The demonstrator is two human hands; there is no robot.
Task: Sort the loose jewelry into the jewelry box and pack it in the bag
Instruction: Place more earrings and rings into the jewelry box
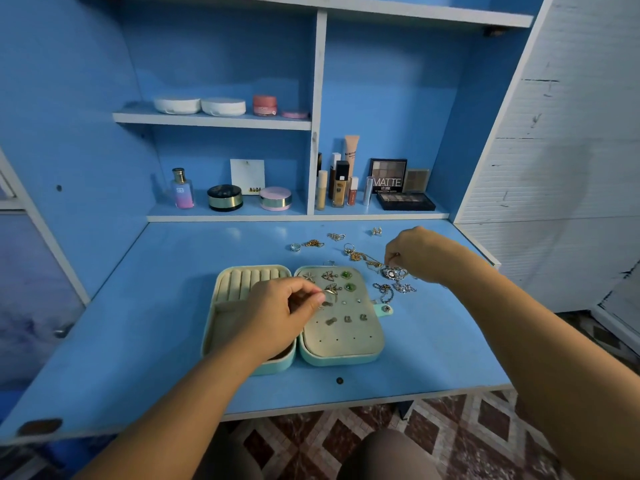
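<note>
A mint-green jewelry box (346,358) lies open on the blue desk (138,323). Its right half is a beige panel with several earrings pinned in it; its left half has ring rolls (249,282). My left hand (277,313) hovers over the middle of the box, fingers pinched on a small ring or earring (329,299) at the panel. My right hand (419,254) reaches into the loose jewelry pile (391,275) right of the box, fingertips pinched on a chain. More loose pieces lie behind the box: a silver ring (295,247), a gold chain (313,243). No bag is in view.
Shelves behind the desk hold cosmetics: a perfume bottle (182,188), round compacts (225,198), foundation bottles (341,183) and eyeshadow palettes (405,200). A white louvred wall (571,150) stands on the right. My knees (381,455) and a patterned floor show below the desk's front edge.
</note>
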